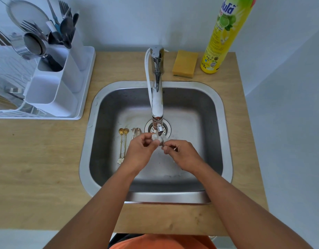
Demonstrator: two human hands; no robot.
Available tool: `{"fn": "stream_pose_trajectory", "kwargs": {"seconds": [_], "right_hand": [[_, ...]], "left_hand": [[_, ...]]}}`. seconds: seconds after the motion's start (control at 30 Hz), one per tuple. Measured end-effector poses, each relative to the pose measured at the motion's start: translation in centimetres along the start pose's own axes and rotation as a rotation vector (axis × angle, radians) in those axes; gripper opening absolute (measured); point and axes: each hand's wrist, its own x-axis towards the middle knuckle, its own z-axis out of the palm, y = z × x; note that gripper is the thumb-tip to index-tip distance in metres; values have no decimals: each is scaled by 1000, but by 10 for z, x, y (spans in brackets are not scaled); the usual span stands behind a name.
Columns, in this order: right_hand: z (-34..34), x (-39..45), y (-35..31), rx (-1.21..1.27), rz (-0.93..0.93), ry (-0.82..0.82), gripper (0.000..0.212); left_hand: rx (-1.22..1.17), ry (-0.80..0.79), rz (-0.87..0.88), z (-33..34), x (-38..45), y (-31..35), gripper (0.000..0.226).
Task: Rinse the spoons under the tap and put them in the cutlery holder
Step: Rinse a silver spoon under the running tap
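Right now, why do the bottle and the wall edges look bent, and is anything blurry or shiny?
Head view: the wide-angle lens bows things near the frame's edges, so the yellow dish soap bottle leans inward; the steel sink shows soft glare on its rim and floor; the spoon under the tap, held by the left hand and right hand, is smeared by water and motion.

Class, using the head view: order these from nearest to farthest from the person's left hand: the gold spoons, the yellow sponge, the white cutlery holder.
From the left hand:
1. Gold spoons, in the sink just to its left.
2. Yellow sponge, behind the sink, right of the tap.
3. White cutlery holder, far left on the drying rack.
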Motion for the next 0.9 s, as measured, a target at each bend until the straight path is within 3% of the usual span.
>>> {"fn": "stream_pose_trajectory", "kwargs": {"seconds": [0.07, 0.2, 0.33, 0.53, 0.67, 0.8, 0.9], "right_hand": [[-2, 1, -1, -15, -12, -14, 14], [-7, 6, -6, 0, -17, -61, 15], [-15, 13, -11, 19, -6, -133, 16], [-28, 12, -12, 199, 7, -286, 15], [-31, 12, -12, 252, 79, -333, 13], [-26, 8, -17, 272, 68, -320, 13], [-21, 6, -21, 290, 73, -254, 14]], "left_hand": [[-29, 16, 10, 4, -2, 0, 25], [-8, 124, 3, 12, -3, 4, 7], [-46, 170, -33, 15, -2, 13, 20], [-261, -93, -220, 6, -2, 20, 28], [-396, -255, -227, -4, -5, 7, 38], [-477, -246, -195, -8, -5, -2, 34], [-488, -120, -159, -9, -2, 2, 30]]}}
